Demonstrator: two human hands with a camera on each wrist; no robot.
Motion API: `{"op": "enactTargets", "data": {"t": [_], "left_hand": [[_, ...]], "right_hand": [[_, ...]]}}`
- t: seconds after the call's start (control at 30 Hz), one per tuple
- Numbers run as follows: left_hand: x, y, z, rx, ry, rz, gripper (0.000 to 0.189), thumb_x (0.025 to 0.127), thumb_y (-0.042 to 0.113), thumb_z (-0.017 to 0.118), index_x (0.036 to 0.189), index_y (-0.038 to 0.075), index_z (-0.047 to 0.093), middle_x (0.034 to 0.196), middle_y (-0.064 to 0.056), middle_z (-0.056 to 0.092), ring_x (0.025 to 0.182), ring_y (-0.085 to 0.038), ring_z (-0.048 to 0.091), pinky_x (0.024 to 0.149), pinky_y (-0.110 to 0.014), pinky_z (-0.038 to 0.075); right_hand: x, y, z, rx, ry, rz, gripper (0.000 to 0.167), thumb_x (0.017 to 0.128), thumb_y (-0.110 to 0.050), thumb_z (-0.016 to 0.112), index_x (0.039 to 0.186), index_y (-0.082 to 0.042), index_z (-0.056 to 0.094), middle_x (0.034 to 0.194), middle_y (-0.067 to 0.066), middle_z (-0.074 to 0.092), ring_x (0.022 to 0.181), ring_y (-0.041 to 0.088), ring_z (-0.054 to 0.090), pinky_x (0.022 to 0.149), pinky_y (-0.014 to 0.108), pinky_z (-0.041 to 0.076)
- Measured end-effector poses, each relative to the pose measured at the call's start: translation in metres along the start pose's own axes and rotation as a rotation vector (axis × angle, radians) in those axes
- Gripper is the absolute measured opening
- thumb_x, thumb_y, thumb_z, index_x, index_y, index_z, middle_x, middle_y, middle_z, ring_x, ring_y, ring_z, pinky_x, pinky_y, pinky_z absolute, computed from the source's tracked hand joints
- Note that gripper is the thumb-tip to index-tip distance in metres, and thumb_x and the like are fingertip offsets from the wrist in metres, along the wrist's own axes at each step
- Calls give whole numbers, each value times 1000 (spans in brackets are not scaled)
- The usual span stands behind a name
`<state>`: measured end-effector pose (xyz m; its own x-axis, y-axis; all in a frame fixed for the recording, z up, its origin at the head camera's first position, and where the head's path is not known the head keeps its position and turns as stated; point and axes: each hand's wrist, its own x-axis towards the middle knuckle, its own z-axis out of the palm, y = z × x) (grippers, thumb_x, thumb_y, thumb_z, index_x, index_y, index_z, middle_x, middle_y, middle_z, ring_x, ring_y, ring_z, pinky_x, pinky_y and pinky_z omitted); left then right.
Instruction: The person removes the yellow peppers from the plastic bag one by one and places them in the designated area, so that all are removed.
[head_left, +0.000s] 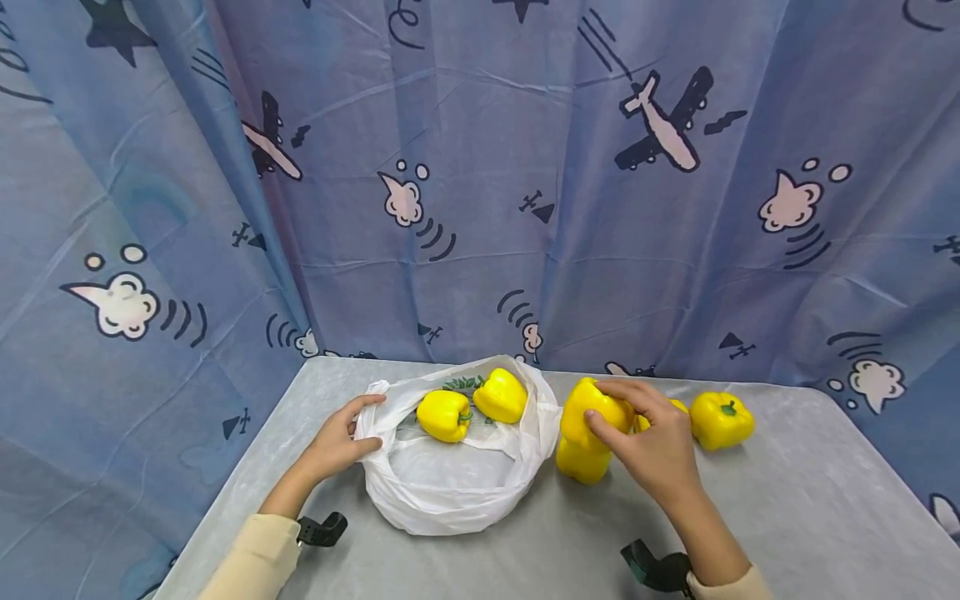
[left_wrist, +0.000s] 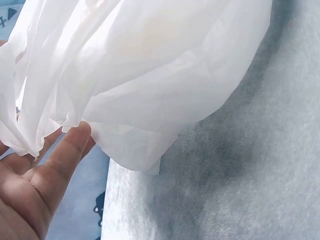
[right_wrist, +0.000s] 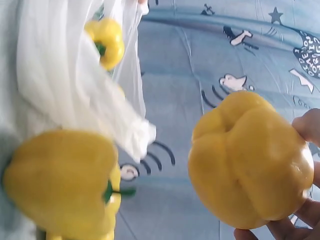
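Observation:
A white plastic bag (head_left: 442, 510) stands with its mouth spread wide in the head view, and two yellow bell peppers, one on the left (head_left: 442, 416) and one on the right (head_left: 504, 395), lie inside. My left hand (head_left: 337, 440) holds the bag's left rim, thumb and fingers on either side of the thin plastic (left_wrist: 150, 65). To the right of the bag, my right hand (head_left: 663, 450) grips a yellow bell pepper (right_wrist: 250, 165) raised off the table. Below it, another yellow bell pepper (head_left: 583, 463) rests on the table, its green stem showing in the right wrist view.
A further yellow bell pepper (head_left: 722, 421) sits on the grey-covered table (head_left: 810, 500) at the right, with more yellow partly hidden behind my right hand. A blue patterned curtain (head_left: 465, 275) hangs along the table's back and sides.

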<state>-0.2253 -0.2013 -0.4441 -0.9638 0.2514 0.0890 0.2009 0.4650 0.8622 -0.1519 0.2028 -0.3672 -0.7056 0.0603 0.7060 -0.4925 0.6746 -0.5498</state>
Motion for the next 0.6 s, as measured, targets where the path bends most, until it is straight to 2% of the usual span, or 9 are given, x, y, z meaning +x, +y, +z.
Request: {"op": "enactTargets", "data": {"t": [0.1, 0.3, 0.47, 0.6], "left_hand": [[0, 1, -1, -3, -5, 4, 64, 77, -1, 68, 137, 6, 47, 144, -28, 40, 100, -33, 63, 72, -29, 54], [0, -2, -1, -2, 0, 7, 64, 77, -1, 68, 137, 6, 47, 145, -27, 40, 101, -33, 63, 73, -29, 54], [0, -2, -1, 0, 1, 4, 65, 77, 0, 68, 138, 6, 46, 144, -27, 41, 101, -33, 63, 72, -30, 54], [1, -2, -1, -3, 1, 5, 64, 77, -1, 68, 137, 6, 47, 145, -27, 41, 101, -34, 63, 73, -30, 54]], "right_hand": [[-2, 5, -9, -8, -3, 26, 36, 67, 0, 82, 102, -4, 73, 104, 9, 71, 101, -12, 52, 84, 1, 38], [-10, 17, -23, -63, 7, 53, 35, 68, -2, 82, 102, -6, 74, 104, 10, 71, 97, -18, 47, 83, -1, 37], [-16, 29, -30, -117, 24, 18, 35, 65, -1, 83, 98, -6, 74, 98, 9, 71, 93, -19, 46, 77, 1, 36], [-21, 36, -34, -133, 17, 28, 35, 64, -2, 83, 97, -7, 73, 97, 9, 71, 93, -20, 45, 78, -1, 36]]}}
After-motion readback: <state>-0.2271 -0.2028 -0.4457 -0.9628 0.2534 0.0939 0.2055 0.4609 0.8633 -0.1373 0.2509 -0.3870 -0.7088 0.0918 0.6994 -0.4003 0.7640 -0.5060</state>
